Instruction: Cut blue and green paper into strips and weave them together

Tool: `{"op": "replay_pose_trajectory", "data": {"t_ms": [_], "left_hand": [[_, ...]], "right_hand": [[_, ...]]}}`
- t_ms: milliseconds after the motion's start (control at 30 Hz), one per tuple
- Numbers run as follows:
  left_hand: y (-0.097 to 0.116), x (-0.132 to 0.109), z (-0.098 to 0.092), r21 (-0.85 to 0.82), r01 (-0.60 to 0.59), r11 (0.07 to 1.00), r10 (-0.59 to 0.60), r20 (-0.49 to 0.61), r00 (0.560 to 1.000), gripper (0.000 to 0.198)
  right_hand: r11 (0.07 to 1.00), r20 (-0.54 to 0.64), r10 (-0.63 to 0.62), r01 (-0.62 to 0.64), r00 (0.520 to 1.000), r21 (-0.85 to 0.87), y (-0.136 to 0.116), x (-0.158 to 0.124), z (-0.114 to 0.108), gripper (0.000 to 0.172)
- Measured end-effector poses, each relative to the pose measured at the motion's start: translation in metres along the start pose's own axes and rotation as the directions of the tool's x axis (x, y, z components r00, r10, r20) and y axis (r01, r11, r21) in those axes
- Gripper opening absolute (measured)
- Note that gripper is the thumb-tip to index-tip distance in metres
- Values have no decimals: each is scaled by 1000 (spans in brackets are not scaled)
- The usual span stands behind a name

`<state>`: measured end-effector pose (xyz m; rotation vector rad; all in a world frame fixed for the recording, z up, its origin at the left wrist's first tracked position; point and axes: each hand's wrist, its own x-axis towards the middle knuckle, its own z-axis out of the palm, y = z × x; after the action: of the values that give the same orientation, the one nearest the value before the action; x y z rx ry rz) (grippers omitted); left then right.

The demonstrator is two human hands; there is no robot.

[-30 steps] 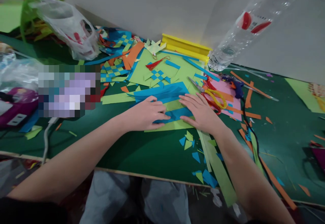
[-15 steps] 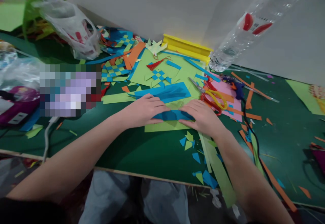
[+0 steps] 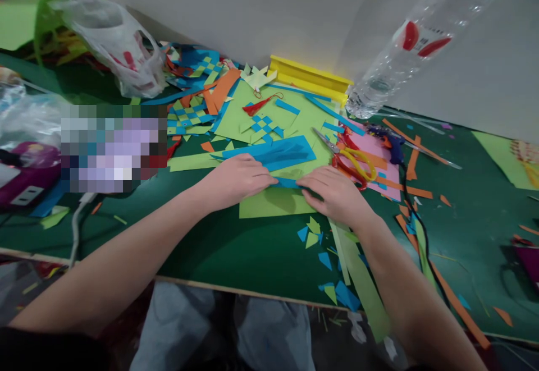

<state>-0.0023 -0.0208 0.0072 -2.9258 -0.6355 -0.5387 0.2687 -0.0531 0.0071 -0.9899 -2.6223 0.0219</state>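
"What's in the grip?"

"Two hands, one blue strip [image 3: 287, 183]. I see the left hand [image 3: 242, 179] and right hand [image 3: 336, 192] drawn in close, fingers curled onto its two ends, a small gap beneath the right fingers. The left thumb I can't make out."

"And where's that strip?"

"Between the fingertips, over one light-green sheet [image 3: 269, 207] — flat, matte paper, its straight near edge showing."

"Just beyond?"

"One wide blue piece [image 3: 290, 155], creased and slanting. By the right hand, one pair of scissors [image 3: 346, 152], blades parted. Further back, one red tassel [image 3: 255, 106] and at least three checkered woven pieces [image 3: 263, 128]."

"The far side?"

"One glossy yellow channel [image 3: 309, 78] along the wall, one ribbed clear bottle [image 3: 415, 37] beside it."

"Room to move?"

"Toward the body, smooth green tabletop [image 3: 219, 253] runs to a pale front edge [image 3: 202, 285]. On the right it's tighter — angular blue and green scraps [image 3: 325, 260] lie near the wrist, too jumbled to count."
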Motion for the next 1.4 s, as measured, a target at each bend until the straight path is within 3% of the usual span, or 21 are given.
{"op": "replay_pose_trajectory", "data": {"t_ms": [133,300,533,833,1100,1267,1400], "left_hand": [[0,1,-1,9,-40,999,40,-28,999,27],[0,1,6,7,-74,997,74,-52,996,24],[-5,-2,5,-51,-88,995,88,-2,996,27],[-10,-8,3,-180,88,980,-61,154,986,32],[-7,-3,-3,-148,278,949,-226,295,928,28],[-7,1,0,-125,379,917,-319,341,884,28],[-6,1,1,-96,395,913,-342,346,874,28]], "right_hand": [[1000,7,26,-26,1000,-4,-1,0,-3,24],[999,121,44,-46,992,7,-1,-1,-5,28],[962,276,182,-229,944,151,-2,1,-10,26],[893,354,218,-332,909,303,9,-1,-17,26],[842,318,331,-430,888,326,8,-1,-16,11],[859,305,317,-408,898,308,8,-2,-16,10],[862,293,322,-407,900,304,9,-2,-14,10]]}}
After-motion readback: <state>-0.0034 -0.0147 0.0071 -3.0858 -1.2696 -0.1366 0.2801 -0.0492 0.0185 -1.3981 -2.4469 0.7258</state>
